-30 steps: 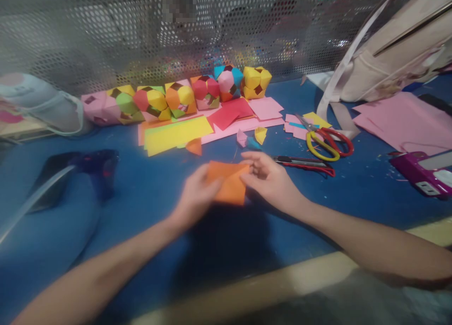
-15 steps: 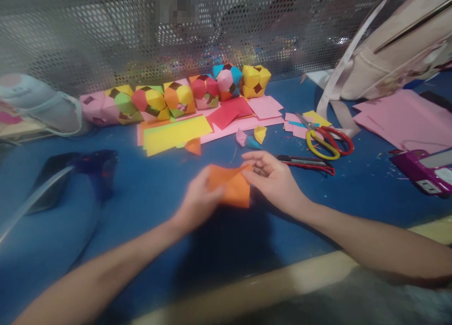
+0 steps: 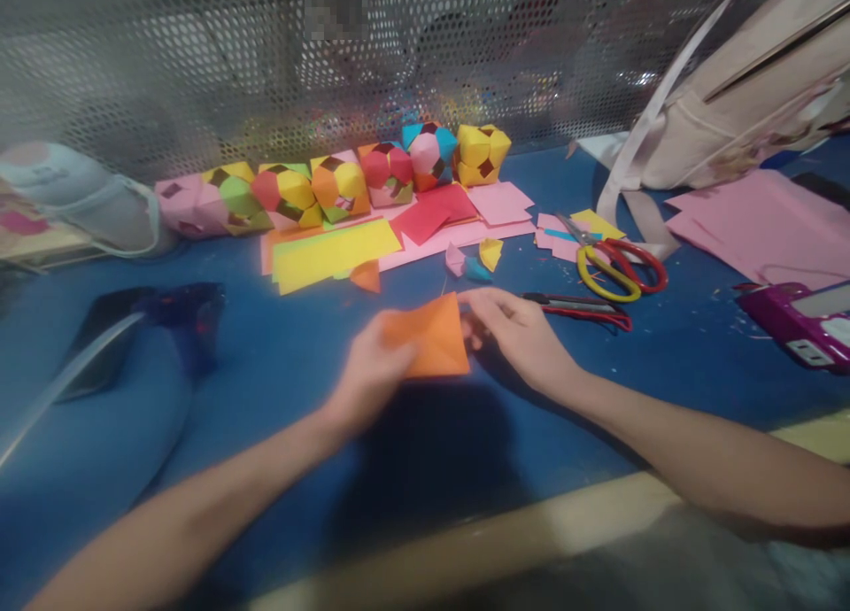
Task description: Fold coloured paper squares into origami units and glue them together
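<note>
A square sheet of orange paper (image 3: 435,338) with crease lines is held a little above the blue table. My left hand (image 3: 375,359) is closed on its left side, thumb on top and the fingers underneath, out of sight. Beside the right edge of the sheet is my right hand (image 3: 514,332), its fingers loosely bent and apart, not gripping the paper as far as I can see. Just beyond the hands lie small folded paper pieces: an orange one (image 3: 366,276), a pink one (image 3: 455,259), a blue one (image 3: 476,269) and a yellow one (image 3: 490,254).
Several folded paper balls (image 3: 338,186) line the mesh panel (image 3: 252,71) behind coloured sheets (image 3: 332,255). On the right are scissors (image 3: 607,270), a cutter (image 3: 571,305), pink paper (image 3: 763,226), a purple power strip (image 3: 793,328) and a bag (image 3: 704,133). A glue gun (image 3: 189,319) lies left.
The orange paper's upper right part, lifted and bent before, now lies flatter. My right hand has let go of that corner and turned palm down. My left hand keeps its hold.
</note>
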Demonstrator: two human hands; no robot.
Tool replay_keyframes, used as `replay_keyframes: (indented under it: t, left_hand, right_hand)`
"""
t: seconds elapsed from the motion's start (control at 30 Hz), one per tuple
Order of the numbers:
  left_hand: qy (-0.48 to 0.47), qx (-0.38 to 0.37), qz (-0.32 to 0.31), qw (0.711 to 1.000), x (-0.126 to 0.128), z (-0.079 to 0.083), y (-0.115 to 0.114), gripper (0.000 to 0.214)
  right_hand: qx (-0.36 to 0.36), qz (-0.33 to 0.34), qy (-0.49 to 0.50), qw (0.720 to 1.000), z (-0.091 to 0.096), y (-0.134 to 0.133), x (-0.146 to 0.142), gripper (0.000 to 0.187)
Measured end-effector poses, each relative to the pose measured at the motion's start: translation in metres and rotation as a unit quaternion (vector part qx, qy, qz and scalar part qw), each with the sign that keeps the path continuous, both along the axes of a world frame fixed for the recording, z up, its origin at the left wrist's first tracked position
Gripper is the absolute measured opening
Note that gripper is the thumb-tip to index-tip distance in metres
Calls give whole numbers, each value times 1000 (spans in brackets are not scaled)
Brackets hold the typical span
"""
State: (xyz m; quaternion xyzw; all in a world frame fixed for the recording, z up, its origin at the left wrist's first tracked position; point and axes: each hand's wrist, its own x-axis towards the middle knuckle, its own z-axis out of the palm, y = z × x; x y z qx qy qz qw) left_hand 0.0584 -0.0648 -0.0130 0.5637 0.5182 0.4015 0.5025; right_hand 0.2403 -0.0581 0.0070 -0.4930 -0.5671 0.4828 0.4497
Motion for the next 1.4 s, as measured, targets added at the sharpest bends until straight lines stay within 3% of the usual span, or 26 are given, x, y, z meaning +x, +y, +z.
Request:
replay_keyframes:
  t: [0.17,0.3,0.5,0.63,0.83,1.0,1.1,1.2,1.33,1.4]
  left_hand:
    - [-7,-15,-32,999,-1,1,-2,27]
    - [-22,1,-39,999,0,8,-4,23]
    - [59,23,-27,998,5,21,-7,17]
    - [87,49,-46,994,7,24,-10,17]
    - [104,167,-144,970,5,20,-13,20]
    - [127,191,-160,960,4,19,-12,21]
    - [120,169,-148,967,3,17,-12,20]
    - [128,114,-133,976,3,17,-12,20]
    - [138,54,-60,987,4,19,-8,20]
    - [129,42,-22,990,4,19,-5,20]
  right_hand:
    - [16,37,-14,999,-5,-6,-6,11]
    - [23,28,-31,999,-8,-6,-5,10]
    - [56,22,-106,993,-3,-8,-5,12]
    - [133,22,-167,977,-1,-13,-4,15]
    - [302,15,-203,931,-7,-17,-5,21]
    - [341,10,-211,916,-10,-18,-6,24]
    - [325,16,-211,922,-10,-19,-6,23]
    - [266,42,-193,943,-6,-20,-5,23]
    - [95,33,-76,992,2,-14,-2,18]
    - [10,13,20,1000,4,-7,0,16]
